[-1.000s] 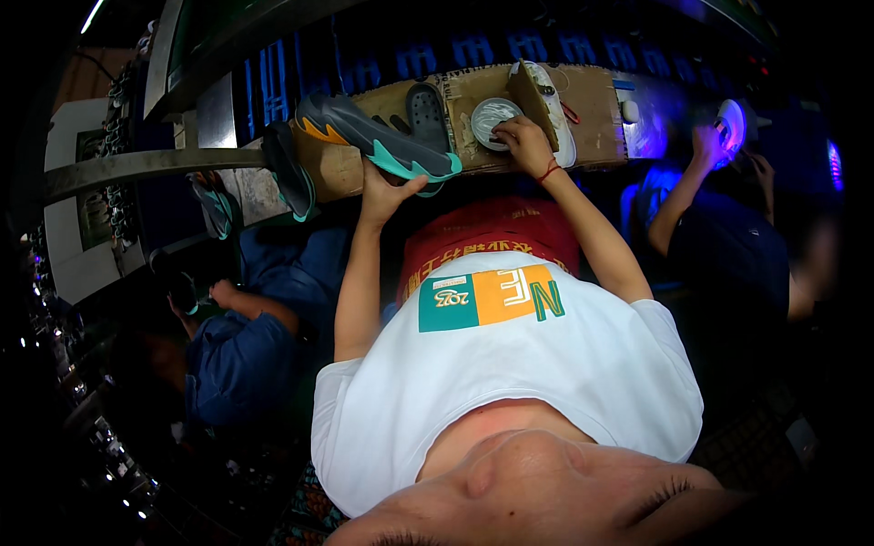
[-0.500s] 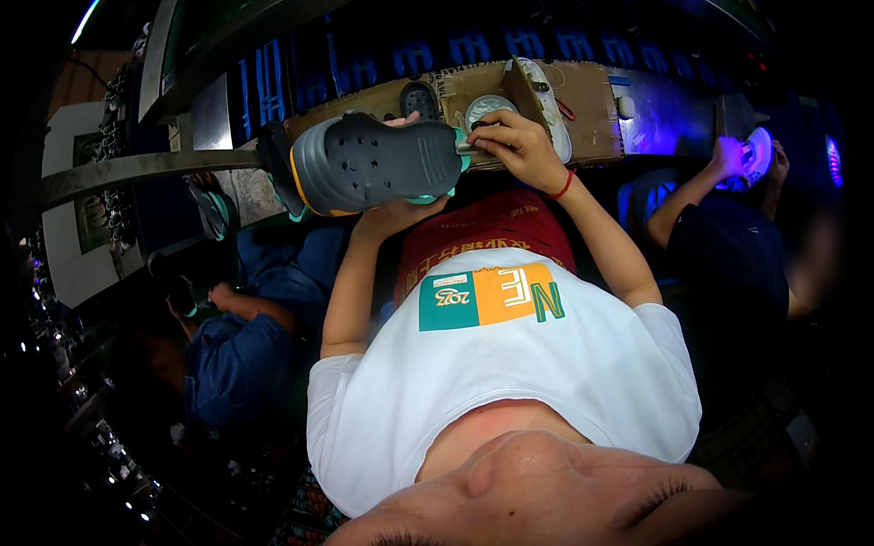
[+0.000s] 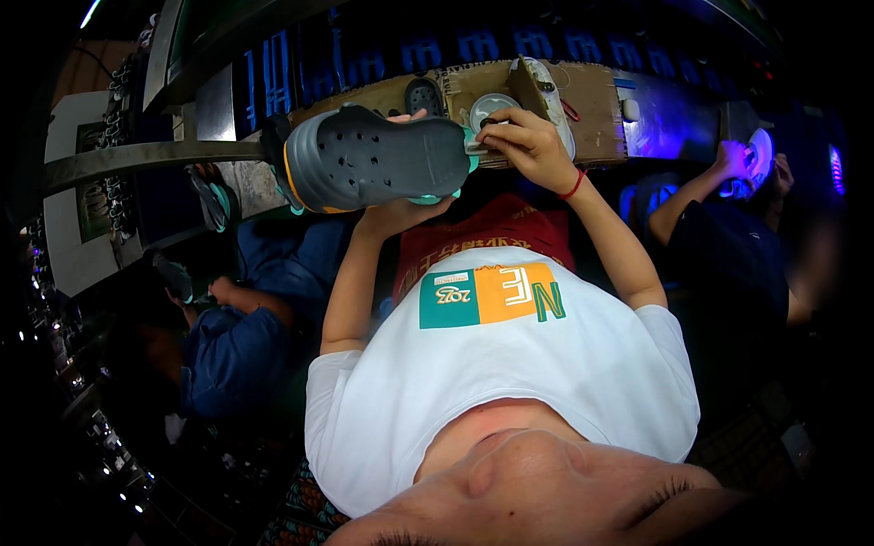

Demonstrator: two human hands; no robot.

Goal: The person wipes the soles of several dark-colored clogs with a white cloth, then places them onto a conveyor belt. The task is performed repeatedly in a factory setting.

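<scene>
One dark grey clog (image 3: 382,155) with teal trim, raised off the desk (image 3: 598,123) before its near edge, toe end to the left, holed upper toward the camera. For good work at the teal end, in judgement: brace the clog firmly, press lightly, avoid rubbing the upper. Left hand (image 3: 401,217) under the near side, fingertips visible over the far side, grip closed around the clog. Right hand (image 3: 537,150) angled leftward, fingers curled; grip apparently pinching a small pale item (image 3: 475,146), kind unclear, against the teal end. Just beyond: white dish (image 3: 492,103).
</scene>
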